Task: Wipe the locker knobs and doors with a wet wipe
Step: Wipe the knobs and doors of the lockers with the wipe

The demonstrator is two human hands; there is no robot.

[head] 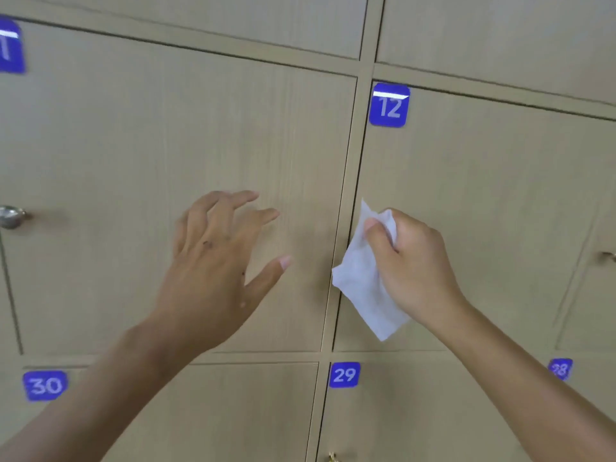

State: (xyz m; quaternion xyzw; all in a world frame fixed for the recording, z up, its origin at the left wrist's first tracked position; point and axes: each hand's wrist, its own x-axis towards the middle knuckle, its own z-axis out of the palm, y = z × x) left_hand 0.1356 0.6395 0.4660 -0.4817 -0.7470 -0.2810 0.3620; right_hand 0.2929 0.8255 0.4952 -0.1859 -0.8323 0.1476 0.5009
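So this is a wall of light wood-look lockers seen up close, with both bare arms reaching in from the bottom. The right hand (410, 261) is pinching a white wet wipe (363, 278) between thumb and curled fingers, so it's closed on the wipe, which hangs down loose and a bit crumpled below the grip. The wipe sits right over the vertical seam between two doors, at the left edge of the door marked with a blue 12 tag (389, 105); whether it's actually pressed onto the surface or just in front of it, I can't tell. The left hand (216, 261) is empty, fingers spread and relaxed, thumb sticking out toward the wipe, held in front of the middle locker door (166, 145) to the left of the seam. Can't say if the fingertips touch the wood. Far left at the frame edge there's a round metal knob (10, 216), well apart from both hands, and another small knob (608, 256) peeks in at the far right edge, kinda blurry. Along the lower row you get blue number tags: 30 (45, 385) on the left, 29 (344, 374) just under the wipe's door, and a smeared one (560, 369) on the right that I can't read for sure. Another blue tag (11, 46) is cut off at the top left.
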